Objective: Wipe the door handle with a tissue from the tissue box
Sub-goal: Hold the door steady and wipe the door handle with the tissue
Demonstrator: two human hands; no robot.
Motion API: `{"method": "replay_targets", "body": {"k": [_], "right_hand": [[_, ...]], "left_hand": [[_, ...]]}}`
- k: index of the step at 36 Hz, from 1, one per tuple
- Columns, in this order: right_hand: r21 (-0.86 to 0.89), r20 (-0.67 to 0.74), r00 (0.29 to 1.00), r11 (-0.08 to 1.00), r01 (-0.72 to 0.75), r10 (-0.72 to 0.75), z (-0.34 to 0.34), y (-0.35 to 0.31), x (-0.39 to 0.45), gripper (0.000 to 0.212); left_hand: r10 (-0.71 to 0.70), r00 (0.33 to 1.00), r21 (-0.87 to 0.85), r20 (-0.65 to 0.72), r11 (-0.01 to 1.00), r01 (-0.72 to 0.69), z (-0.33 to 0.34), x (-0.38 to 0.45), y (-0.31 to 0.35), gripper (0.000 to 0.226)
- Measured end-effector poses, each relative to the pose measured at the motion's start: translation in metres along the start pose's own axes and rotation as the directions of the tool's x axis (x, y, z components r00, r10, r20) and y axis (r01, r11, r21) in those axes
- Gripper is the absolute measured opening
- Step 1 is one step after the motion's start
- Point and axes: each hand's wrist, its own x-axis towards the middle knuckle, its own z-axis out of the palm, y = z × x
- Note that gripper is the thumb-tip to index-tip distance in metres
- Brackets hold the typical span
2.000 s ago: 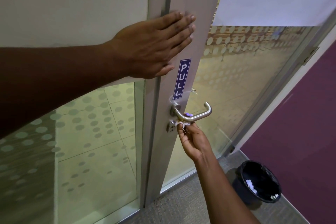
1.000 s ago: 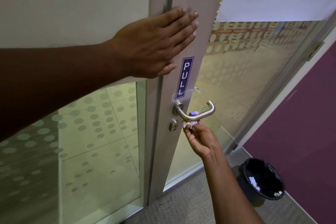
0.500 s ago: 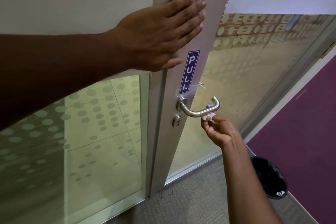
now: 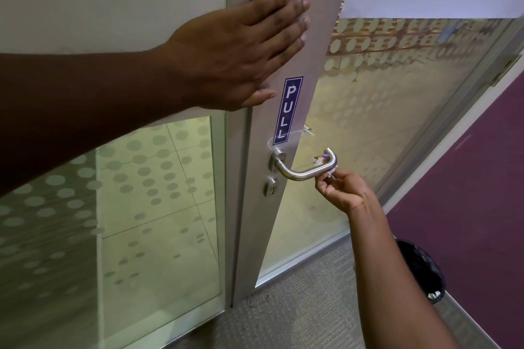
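Note:
A brushed-metal lever door handle sticks out from the grey door stile, below a blue PULL sticker. My right hand reaches up from below and pinches a small white tissue against the underside of the handle's outer bend. Most of the tissue is hidden by my fingers. My left hand lies flat, fingers together, pressed on the door stile above the sticker. The tissue box is out of view.
A keyhole sits under the handle's base. Frosted glass panels with dot patterns flank the stile. A black-lined waste bin stands on the grey carpet at right, beside a purple wall.
My right hand has slid the tissue along the underside of the handle, from near the base out to the far bend. My left hand stays pressed on the door.

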Motion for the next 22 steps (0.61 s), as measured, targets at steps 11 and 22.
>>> {"method": "replay_targets", "body": {"k": [11, 22], "right_hand": [[-0.179, -0.071, 0.954, 0.945, 0.275, -0.291, 0.005, -0.012, -0.003, 0.024], [-0.861, 0.330, 0.604, 0.032, 0.508, -0.726, 0.003, 0.000, -0.022, 0.008]], "left_hand": [[-0.017, 1.000, -0.026, -0.022, 1.000, 0.016, 0.002, 0.001, -0.001, 0.084], [-0.016, 0.999, -0.016, -0.034, 1.000, 0.015, 0.002, 0.001, 0.001, 0.084]]}}
